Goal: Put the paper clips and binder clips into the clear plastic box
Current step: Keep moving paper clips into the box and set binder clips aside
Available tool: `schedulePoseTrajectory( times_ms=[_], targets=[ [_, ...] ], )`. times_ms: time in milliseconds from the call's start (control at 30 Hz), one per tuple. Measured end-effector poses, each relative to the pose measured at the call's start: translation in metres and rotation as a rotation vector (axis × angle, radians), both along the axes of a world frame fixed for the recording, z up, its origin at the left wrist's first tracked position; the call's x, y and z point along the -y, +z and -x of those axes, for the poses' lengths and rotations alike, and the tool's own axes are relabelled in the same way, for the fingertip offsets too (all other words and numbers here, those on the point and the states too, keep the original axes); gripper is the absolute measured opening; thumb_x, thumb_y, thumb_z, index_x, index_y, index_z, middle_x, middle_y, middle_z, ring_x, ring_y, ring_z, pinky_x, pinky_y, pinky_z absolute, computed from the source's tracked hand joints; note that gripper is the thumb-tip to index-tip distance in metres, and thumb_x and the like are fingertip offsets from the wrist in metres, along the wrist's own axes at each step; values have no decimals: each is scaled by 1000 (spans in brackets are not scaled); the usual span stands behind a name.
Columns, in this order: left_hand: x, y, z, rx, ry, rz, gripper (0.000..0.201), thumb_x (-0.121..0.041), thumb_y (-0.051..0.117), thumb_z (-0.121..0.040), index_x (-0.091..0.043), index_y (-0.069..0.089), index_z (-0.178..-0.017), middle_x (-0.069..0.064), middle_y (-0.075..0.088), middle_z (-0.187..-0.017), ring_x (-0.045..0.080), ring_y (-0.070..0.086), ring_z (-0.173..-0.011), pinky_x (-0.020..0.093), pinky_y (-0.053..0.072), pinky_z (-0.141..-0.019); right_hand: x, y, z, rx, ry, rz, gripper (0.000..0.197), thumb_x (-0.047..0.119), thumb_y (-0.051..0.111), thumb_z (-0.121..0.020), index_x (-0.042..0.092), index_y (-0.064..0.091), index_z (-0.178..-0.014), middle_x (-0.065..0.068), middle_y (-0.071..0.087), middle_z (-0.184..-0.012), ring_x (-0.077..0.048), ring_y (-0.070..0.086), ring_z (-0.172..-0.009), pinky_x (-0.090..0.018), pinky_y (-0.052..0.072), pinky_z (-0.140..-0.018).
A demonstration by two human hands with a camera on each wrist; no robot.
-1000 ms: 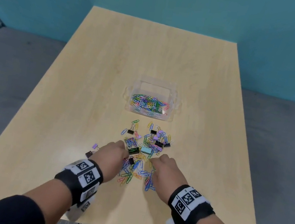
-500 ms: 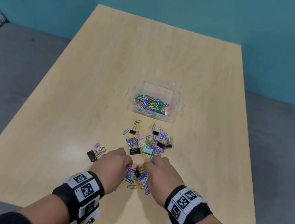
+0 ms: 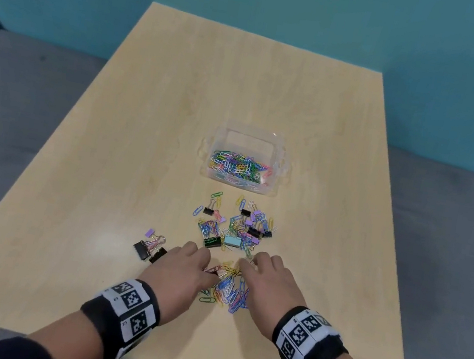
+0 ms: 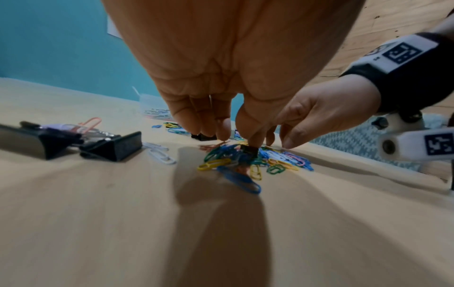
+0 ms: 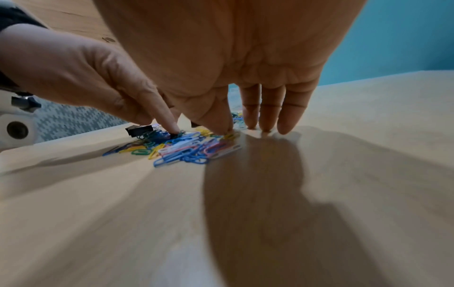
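The clear plastic box stands mid-table with several coloured paper clips inside. In front of it lie scattered paper clips and binder clips. Nearer to me, a heap of paper clips sits between my two hands. My left hand has its fingers bent down onto the heap, the thumb pressing a small black binder clip. My right hand rests its straight fingertips on the table at the heap's right side.
Two larger black binder clips and a purple one lie left of my left hand, also seen close in the left wrist view. The wooden table ends just behind my wrists. A grey sofa and teal wall surround it.
Both hands have drawn closer together and back toward me, raking the near paper clips into a tighter heap between them.
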State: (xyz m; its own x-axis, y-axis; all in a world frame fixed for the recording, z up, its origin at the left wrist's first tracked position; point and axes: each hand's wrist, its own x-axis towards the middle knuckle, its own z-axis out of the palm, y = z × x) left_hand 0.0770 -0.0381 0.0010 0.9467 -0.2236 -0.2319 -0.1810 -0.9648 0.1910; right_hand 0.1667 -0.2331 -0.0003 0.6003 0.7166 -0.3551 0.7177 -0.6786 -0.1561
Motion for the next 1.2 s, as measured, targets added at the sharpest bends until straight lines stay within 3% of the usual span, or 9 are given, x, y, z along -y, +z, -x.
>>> schedulePoseTrajectory(
  times_ms=[100, 233, 333, 533, 800, 933, 1067, 1200],
  targets=[
    [-6, -2, 1, 32, 71, 14, 38, -9, 69, -61, -31, 67, -91, -3, 49, -80, 21, 44, -71, 32, 39, -52, 12, 1, 1, 10, -23, -5, 58, 10, 57, -61, 21, 51, -117, -5, 52, -104, -26, 48, -84, -34, 43, -60],
    [-10, -2, -5, 51, 167, 31, 13, -21, 75, -67, -22, 66, -76, -3, 54, -74, 22, 48, -68, 35, 48, -52, 24, -2, 5, 0, -84, -41, 56, 9, 58, -60, 23, 55, -114, -2, 53, -104, -25, 49, -83, -31, 44, -60],
    [-2, -1, -14, 6, 175, 2, 26, -35, 80, -60, -20, 59, -69, -3, 55, -69, 22, 51, -66, 34, 48, -50, 27, -3, 9, -38, -152, -81, 52, 6, 55, -65, 23, 56, -114, -1, 54, -108, -25, 50, -90, -32, 48, -65],
    [12, -4, -23, -4, 103, -78, 26, -12, 77, -49, -19, 60, -68, -3, 52, -61, 20, 47, -58, 30, 36, -44, 29, -2, 14, -74, -190, -94, 51, 5, 54, -66, 23, 55, -113, 1, 53, -106, -25, 48, -90, -34, 49, -69],
    [14, -3, -25, 52, 47, -54, 19, -12, 75, -55, -17, 57, -60, 1, 52, -58, 23, 49, -56, 30, 39, -46, 27, -1, 13, -84, -189, -134, 49, 8, 50, -73, 20, 51, -120, -2, 51, -114, -27, 46, -98, -37, 48, -78],
    [2, 2, -20, 145, 303, 95, 15, -10, 70, -73, -17, 59, -66, 0, 52, -66, 22, 46, -60, 33, 40, -49, 12, 2, 12, -65, -140, -151, 48, 10, 54, -76, 14, 50, -124, -5, 52, -119, -29, 47, -103, -40, 47, -84],
    [-43, -3, -16, 105, 586, 132, 15, -14, 57, -86, -15, 69, -79, 5, 59, -78, 29, 54, -73, 40, 48, -66, -8, -2, 13, -38, -18, -162, 52, 9, 59, -73, 10, 49, -124, -8, 51, -121, -30, 47, -108, -41, 48, -85],
    [-68, 2, -12, 112, 757, 226, 15, -16, 56, -89, -14, 71, -89, 7, 59, -86, 30, 54, -82, 34, 44, -68, -19, -4, 8, 6, 35, -110, 56, 9, 65, -64, 6, 52, -119, -11, 52, -121, -32, 47, -113, -40, 50, -82]
  ],
)
